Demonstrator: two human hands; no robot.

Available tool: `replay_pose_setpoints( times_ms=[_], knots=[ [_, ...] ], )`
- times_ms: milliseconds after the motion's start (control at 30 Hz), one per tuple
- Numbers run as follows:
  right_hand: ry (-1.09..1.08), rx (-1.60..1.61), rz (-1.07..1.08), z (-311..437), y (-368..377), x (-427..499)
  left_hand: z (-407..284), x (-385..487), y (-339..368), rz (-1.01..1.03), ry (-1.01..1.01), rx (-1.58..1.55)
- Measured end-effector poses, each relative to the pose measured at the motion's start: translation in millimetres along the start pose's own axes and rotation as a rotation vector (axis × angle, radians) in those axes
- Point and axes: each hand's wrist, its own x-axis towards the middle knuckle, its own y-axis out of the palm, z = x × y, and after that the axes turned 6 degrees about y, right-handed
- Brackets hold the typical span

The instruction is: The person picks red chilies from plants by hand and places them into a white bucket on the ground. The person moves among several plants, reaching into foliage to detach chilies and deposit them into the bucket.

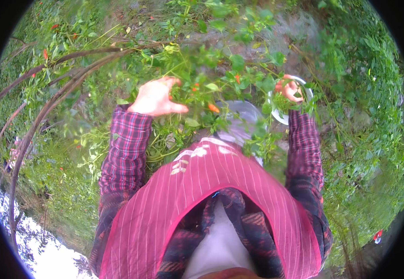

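My left hand [158, 96] reaches into a chili pepper plant [188, 69], thumb and fingers apart, with nothing visible in it. Just right of it hang small orange-red chilies, among them a larger orange chili [213, 108] and another chili [237, 79] farther off. My right hand [289, 90] has curled fingers and appears within the rim of a white round container [282, 118]. Leaves partly cover both hand and container. Whether those fingers hold anything is hidden.
Brown woody stems [59, 92] arch across the left side. Dense green foliage [365, 87] stands at the right. A glossy grey, plastic-like sheet [242, 120] lies beyond the hem of my red striped apron [219, 171]. More red chilies [45, 54] show at upper left.
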Motion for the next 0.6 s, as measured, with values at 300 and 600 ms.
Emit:
replay_pose_setpoints(
  times_ms=[300,600],
  knots=[
    [-0.382,0.332,0.335,98,210,46,12,-25,31,-0.081,0.038,0.291],
    [-0.32,-0.044,1.036,116,352,-12,73,-103,110,0.159,-0.071,0.315]
  ],
)
